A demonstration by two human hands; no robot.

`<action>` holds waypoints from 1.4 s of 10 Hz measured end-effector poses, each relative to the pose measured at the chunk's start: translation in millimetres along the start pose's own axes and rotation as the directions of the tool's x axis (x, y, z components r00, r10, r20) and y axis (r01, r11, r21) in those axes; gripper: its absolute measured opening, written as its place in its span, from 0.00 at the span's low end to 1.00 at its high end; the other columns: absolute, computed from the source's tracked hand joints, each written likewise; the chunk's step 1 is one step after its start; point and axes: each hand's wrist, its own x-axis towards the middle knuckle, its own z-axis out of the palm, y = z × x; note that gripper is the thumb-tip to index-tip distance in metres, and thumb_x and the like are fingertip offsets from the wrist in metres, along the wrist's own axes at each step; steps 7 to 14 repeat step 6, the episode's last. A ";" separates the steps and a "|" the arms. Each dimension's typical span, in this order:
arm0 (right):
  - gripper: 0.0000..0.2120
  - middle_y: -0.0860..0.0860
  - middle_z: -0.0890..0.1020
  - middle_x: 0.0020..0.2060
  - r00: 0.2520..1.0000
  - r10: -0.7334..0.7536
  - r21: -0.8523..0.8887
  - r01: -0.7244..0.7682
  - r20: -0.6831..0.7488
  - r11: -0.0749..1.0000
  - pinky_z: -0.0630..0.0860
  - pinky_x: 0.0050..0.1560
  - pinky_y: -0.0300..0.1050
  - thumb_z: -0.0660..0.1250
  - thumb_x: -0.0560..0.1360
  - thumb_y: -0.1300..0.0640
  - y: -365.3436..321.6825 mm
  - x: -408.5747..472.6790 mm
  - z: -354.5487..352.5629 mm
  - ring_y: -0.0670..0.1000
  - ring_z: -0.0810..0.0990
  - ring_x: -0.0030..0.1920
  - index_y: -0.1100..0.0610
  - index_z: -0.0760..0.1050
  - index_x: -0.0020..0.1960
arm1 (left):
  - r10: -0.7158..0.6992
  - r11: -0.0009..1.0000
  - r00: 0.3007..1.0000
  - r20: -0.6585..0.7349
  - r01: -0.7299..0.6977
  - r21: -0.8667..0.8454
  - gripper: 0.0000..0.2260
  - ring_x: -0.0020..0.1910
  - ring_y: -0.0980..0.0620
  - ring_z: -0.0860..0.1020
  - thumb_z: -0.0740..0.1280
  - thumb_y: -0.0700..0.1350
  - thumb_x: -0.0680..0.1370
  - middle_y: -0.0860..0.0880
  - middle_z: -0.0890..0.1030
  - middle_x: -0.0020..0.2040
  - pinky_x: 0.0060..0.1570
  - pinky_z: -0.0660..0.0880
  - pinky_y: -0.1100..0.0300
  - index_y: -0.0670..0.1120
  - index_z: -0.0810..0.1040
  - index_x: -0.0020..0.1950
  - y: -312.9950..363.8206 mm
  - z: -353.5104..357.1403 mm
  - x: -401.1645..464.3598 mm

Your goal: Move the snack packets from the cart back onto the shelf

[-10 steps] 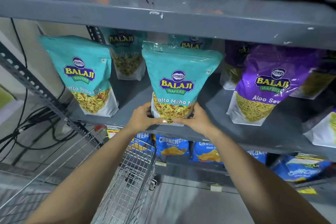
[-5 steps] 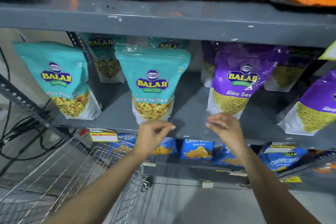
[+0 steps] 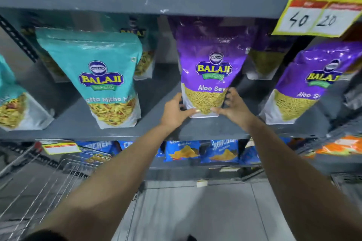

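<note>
A purple Aloo Sev packet [image 3: 210, 58] stands upright on the grey shelf [image 3: 82, 125], near its front edge. My left hand [image 3: 176, 111] grips its lower left corner and my right hand [image 3: 234, 106] grips its lower right corner. To its left stands a teal Khatta Mitha packet [image 3: 101, 76], free of my hands. Another teal packet [image 3: 11, 100] shows at the far left and a second purple packet [image 3: 313, 84] stands at the right. The wire cart [image 3: 49, 178] is at the lower left; what it holds is hidden.
More teal and purple packets stand at the back of the shelf. Blue Crunchex packets [image 3: 184, 151] fill the shelf below, orange ones [image 3: 340, 147] at the right. A yellow price tag [image 3: 317, 8] hangs from the upper shelf at top right. Grey floor lies beneath.
Both hands let go of the teal packet, left standing on the shelf, moved right and closed on the base of the purple Aloo Sev packet. The view has shifted right.
</note>
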 end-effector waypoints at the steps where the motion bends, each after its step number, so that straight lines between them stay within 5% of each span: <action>1: 0.32 0.59 0.78 0.61 0.999 -0.010 -0.010 0.010 0.032 1.000 0.78 0.59 0.53 0.79 0.62 0.63 2.5 -14.2 -2.3 0.54 0.80 0.58 0.52 0.65 0.58 | 0.008 0.999 1.000 -0.010 -0.008 -0.046 0.22 0.52 0.49 0.84 0.79 0.42 0.67 0.45 0.85 0.55 0.58 0.80 0.50 0.43 0.77 0.58 5.7 2.4 -16.1; 2: 0.35 0.57 0.78 0.61 0.999 0.007 -0.001 -0.007 0.043 1.000 0.78 0.58 0.48 0.78 0.64 0.64 7.7 -24.8 -2.6 0.51 0.81 0.57 0.59 0.63 0.63 | 0.020 0.997 1.000 0.003 -0.020 -0.070 0.23 0.51 0.50 0.83 0.79 0.41 0.67 0.47 0.84 0.54 0.57 0.80 0.53 0.45 0.76 0.60 7.6 4.4 -29.8; 4: 0.35 0.55 0.78 0.63 0.997 0.021 0.011 -0.022 0.075 1.000 0.77 0.61 0.50 0.78 0.64 0.62 7.4 -32.1 -2.0 0.49 0.80 0.58 0.56 0.63 0.65 | 0.009 0.997 1.000 -0.003 -0.009 -0.081 0.24 0.52 0.49 0.84 0.79 0.43 0.66 0.45 0.84 0.56 0.58 0.80 0.50 0.46 0.76 0.60 7.9 3.0 -39.1; 5: 0.36 0.54 0.77 0.64 0.996 0.018 0.003 -0.018 0.089 1.000 0.77 0.58 0.43 0.78 0.65 0.62 6.6 -32.3 -4.0 0.46 0.80 0.57 0.56 0.62 0.66 | 0.007 0.998 1.000 0.020 -0.006 -0.057 0.26 0.54 0.48 0.83 0.80 0.44 0.66 0.45 0.84 0.58 0.59 0.79 0.50 0.46 0.75 0.62 14.6 -0.1 -40.1; 6: 0.43 0.54 0.76 0.66 0.993 0.042 0.018 -0.045 0.107 0.999 0.76 0.63 0.49 0.80 0.62 0.58 3.5 -32.6 -5.0 0.51 0.78 0.63 0.53 0.60 0.69 | -0.016 0.998 0.999 0.043 0.018 -0.052 0.29 0.58 0.47 0.82 0.79 0.45 0.67 0.46 0.82 0.61 0.58 0.79 0.54 0.46 0.73 0.64 20.4 -1.1 -40.9; 14: 0.43 0.54 0.76 0.66 0.993 0.042 0.018 -0.045 0.107 0.999 0.76 0.63 0.49 0.80 0.62 0.58 3.5 -32.6 -5.0 0.51 0.78 0.63 0.53 0.60 0.69 | -0.016 0.998 0.999 0.043 0.018 -0.052 0.29 0.58 0.47 0.82 0.79 0.45 0.67 0.46 0.82 0.61 0.58 0.79 0.54 0.46 0.73 0.64 20.4 -1.1 -40.9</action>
